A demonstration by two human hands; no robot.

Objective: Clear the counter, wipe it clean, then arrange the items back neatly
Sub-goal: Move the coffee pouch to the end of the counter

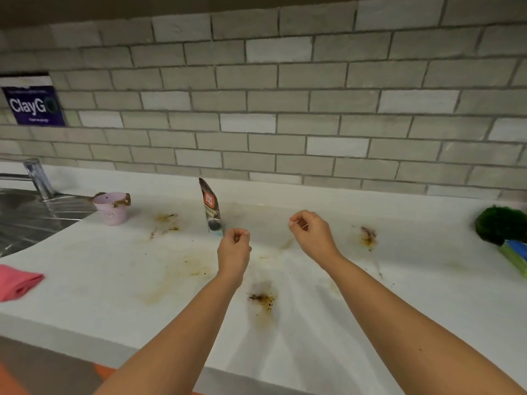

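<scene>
Left hand (233, 248): fingers curled in, nothing held; raised over the counter.
Right hand (310, 235): fingers curled toward the thumb; whether they pinch something small cannot be told.
Counter (114, 295): white, with brown stains and crumbs below and between both hands.
Pouch (212, 208): upright, just beyond the left hand's knuckles and apart from them; contents hidden.
Pink pot (111, 209): well to the left of the left hand; brown smears on the rim, inside not visible.
Pink cloth (17, 280): far left of the left hand, at the near edge.
Green scrubber (499, 223), sponge (516, 255): far right of the right hand.
Risk, pouch: a brush from the left hand would likely tip it and could spill any remainder.
Risk, pot: gripped by the soiled rim, it may slip or smear the hand.
Risk, wiping: if begun before the items are moved, the cloth would likely drag grit against them.
</scene>
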